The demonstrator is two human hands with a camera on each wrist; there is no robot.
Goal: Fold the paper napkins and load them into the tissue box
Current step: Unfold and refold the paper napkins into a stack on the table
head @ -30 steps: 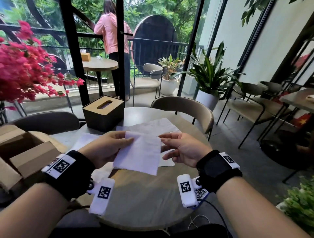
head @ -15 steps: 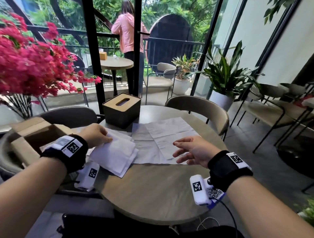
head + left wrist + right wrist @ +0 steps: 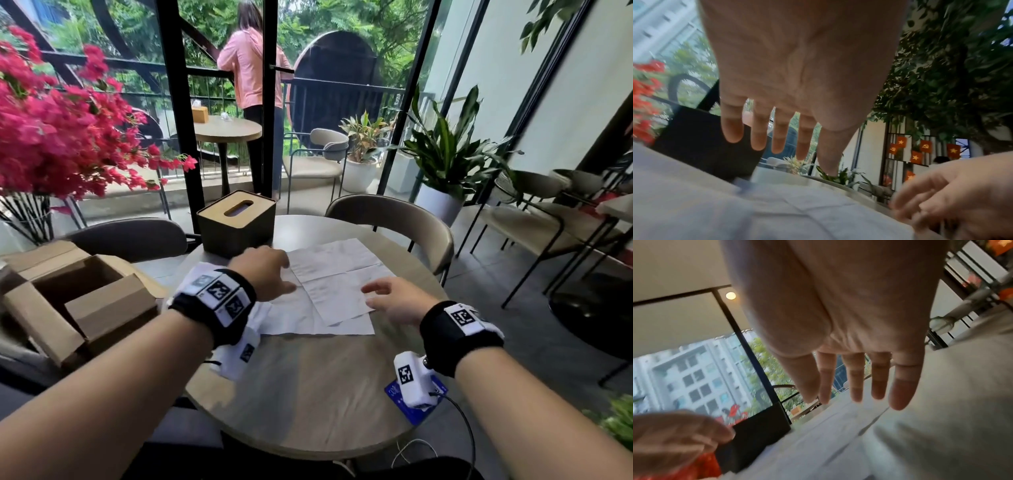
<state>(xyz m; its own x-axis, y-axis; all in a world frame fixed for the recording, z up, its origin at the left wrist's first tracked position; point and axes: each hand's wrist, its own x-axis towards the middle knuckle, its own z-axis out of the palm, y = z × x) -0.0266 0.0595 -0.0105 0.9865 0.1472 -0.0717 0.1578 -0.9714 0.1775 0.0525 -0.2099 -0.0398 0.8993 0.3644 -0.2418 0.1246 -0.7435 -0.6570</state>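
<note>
Unfolded white napkins lie flat and overlapping in the middle of the round table. A folded napkin stack peeks out under my left wrist. The dark tissue box with a tan slotted lid stands at the table's far left edge. My left hand hovers over the napkins' left edge with straight, spread fingers and holds nothing. My right hand hovers over their right edge, its fingers also straight and empty. The napkins fill the bottom of both wrist views.
An open cardboard box sits at the left beside the table. Chairs ring the far side. Pink flowers stand at the left and a potted plant at the right. A person stands on the balcony.
My left hand set the folded napkin down on the left and let go, then moved right to the flat napkins. My right hand reached forward over them. The view shifted closer.
</note>
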